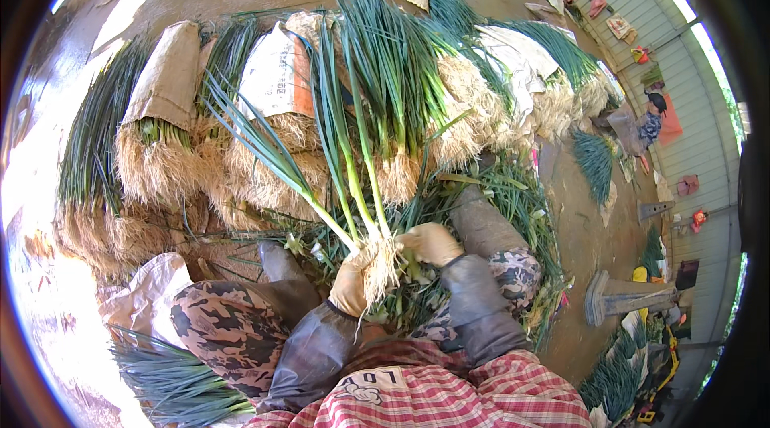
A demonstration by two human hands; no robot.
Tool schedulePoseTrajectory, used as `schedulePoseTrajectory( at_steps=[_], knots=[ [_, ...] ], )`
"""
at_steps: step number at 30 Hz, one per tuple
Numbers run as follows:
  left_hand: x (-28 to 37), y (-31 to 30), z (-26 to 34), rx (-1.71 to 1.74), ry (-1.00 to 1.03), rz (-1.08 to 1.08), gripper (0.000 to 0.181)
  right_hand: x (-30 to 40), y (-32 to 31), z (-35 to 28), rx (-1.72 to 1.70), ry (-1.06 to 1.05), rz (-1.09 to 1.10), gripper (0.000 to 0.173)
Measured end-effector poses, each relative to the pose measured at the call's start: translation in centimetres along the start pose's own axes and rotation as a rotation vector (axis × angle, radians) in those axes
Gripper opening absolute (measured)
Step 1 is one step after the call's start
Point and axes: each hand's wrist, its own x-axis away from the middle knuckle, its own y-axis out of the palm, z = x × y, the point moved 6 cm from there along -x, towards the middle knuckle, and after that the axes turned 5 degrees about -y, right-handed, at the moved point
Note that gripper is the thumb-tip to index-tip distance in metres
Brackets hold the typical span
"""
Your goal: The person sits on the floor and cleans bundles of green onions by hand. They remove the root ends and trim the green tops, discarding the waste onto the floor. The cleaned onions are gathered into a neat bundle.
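Several green onions with pale stems and long stringy roots are in my left hand, which wears a tan glove and grips them at the root end. The leaves fan away from me, up and to the left. My right hand, also gloved, is at the right side of the roots; its fingertips are bent and partly hidden, so whether it holds anything cannot be told. Below both hands, between my knees, lie loose green leaves. Just beyond stands a bunch of green onions with its roots towards me.
Rows of green onion bundles lie ahead, some wrapped in woven sacks. More leaves lie at lower left. A grey pedestal stands on the wet floor at right. Farther right a person sits beside onions.
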Motion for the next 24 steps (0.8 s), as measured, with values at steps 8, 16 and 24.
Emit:
schedulePoseTrajectory(
  at_steps=[8, 16, 24],
  knots=[
    [0.5, -1.6, -0.1, -0.021, -0.101, -0.022, 0.035, -11.4, 4.4, -6.3, -0.977, 0.076, -0.04, 0.063],
    [-0.7, -0.9, -1.9, 0.019, -0.169, -0.067, 0.034, -17.4, 1.9, 9.5, -0.245, -0.135, 0.391, 0.04],
    [0.6, -1.4, -1.6, 0.06, -0.108, -0.002, 0.04, -7.3, 0.8, -3.8, -0.141, 0.004, 0.745, 0.029]
  ],
)
